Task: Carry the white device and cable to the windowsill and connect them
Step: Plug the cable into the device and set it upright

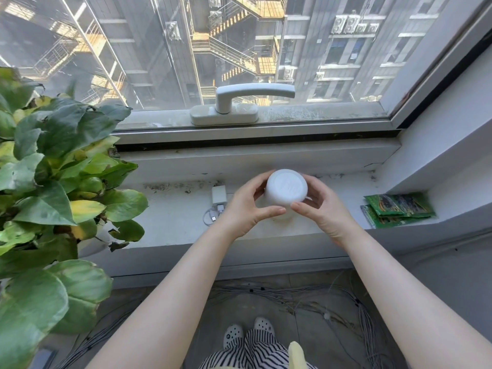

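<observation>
A round white device (286,187) is held upright over the windowsill (173,222), its flat top facing me. My left hand (246,209) grips its left side and my right hand (323,209) grips its right side, thumbs meeting in front. Whether its base touches the sill is hidden by my hands. Just left of my left hand, a white charger block (218,195) lies on the sill with its coiled white cable (211,215) and a free plug end. The cable is not attached to the device.
A large leafy plant (61,187) in a white pot fills the left end of the sill. Green packets (398,209) lie at the right end. A white window handle (239,102) sits above. Loose wires (292,302) run over the floor below.
</observation>
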`<state>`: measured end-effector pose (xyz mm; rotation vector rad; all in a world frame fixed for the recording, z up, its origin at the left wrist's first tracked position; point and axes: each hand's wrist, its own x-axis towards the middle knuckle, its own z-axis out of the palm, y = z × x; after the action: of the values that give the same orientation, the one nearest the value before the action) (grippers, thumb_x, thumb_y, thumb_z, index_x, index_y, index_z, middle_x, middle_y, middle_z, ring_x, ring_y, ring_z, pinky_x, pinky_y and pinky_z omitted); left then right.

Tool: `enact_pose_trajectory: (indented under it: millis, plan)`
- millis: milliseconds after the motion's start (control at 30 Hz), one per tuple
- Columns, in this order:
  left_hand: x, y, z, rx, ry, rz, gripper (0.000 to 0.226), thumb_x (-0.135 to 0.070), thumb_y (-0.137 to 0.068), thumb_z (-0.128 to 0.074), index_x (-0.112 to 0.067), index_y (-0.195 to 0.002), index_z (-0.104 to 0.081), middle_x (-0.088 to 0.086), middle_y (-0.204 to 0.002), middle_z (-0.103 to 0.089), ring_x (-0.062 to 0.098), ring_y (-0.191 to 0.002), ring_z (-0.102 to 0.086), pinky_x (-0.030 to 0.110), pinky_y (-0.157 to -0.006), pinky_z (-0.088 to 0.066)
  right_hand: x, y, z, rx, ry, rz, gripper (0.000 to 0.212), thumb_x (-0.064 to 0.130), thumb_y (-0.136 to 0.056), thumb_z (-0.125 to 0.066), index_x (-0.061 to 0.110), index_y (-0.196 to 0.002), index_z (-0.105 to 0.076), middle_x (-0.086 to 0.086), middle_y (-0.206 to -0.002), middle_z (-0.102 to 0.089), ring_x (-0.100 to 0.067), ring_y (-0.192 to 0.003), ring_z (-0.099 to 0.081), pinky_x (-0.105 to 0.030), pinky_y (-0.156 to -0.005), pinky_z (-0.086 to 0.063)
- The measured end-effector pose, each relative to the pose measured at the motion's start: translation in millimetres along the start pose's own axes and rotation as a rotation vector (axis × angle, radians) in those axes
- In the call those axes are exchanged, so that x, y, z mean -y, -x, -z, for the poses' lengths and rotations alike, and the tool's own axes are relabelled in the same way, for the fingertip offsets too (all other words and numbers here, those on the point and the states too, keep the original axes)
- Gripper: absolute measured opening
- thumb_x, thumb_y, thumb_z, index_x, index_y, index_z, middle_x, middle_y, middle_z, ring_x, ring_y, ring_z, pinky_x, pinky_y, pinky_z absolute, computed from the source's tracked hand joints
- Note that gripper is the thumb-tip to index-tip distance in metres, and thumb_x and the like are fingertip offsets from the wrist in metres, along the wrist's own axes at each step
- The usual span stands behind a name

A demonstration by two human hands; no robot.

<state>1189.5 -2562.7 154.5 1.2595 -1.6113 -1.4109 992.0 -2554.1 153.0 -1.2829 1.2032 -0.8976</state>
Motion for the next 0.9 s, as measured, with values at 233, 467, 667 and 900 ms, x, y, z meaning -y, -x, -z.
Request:
enact_pose_trajectory:
  millis: [233, 467, 667, 900]
  plan:
    - [-6, 2, 1, -0.054, -0.016, -0.020, 0.064, -0.014, -0.070, -0.081, -0.027, -0.127, -0.053, -0.019, -0.122, -0.059, -0.006, -0.119, -0.054, 0.008, -0.100, -0.039, 1, -3, -1, -0.001, -0.015, 0.015, 0.060, 0.035, -0.064, -0.079, 0.031, -0.120, -0.059, 0.006, -0.126, -0.065, -0.007, -0.119, -0.059, -0.022, -0.090, -0.050]
    - [-24, 10, 13, -0.161, -0.006, 0.132, 0.047, -0.044, -0.070, -0.075, -0.019, -0.109, -0.065, -0.005, -0.104, -0.072, 0.008, -0.096, -0.067, 0.021, -0.080, -0.054, 24, -1, -17, -0.009, 0.006, -0.020, 0.055, 0.057, -0.066, -0.066, 0.025, -0.110, -0.066, 0.001, -0.106, -0.073, -0.015, -0.099, -0.067, -0.034, -0.082, -0.054]
    - [-35, 16, 23, -0.176, 0.298, 0.369, 0.050, -0.048, -0.085, -0.061, -0.002, -0.105, -0.067, 0.015, -0.108, -0.073, 0.024, -0.095, -0.072, 0.023, -0.073, -0.057, 32, 7, -27, 0.142, -0.048, -0.086, 0.087, 0.077, -0.056, -0.066, 0.023, -0.124, -0.061, -0.009, -0.121, -0.068, -0.027, -0.113, -0.064, -0.052, -0.099, -0.049]
    - [-39, 21, 27, -0.098, 0.665, 0.594, 0.067, -0.065, -0.083, -0.048, -0.004, -0.100, -0.069, 0.005, -0.073, -0.075, 0.011, -0.062, -0.071, 0.023, -0.068, -0.056, 27, 14, -30, 0.258, -0.215, -0.050, 0.098, 0.061, -0.059, -0.077, 0.026, -0.144, -0.041, -0.001, -0.141, -0.055, -0.021, -0.132, -0.051, -0.045, -0.107, -0.042]
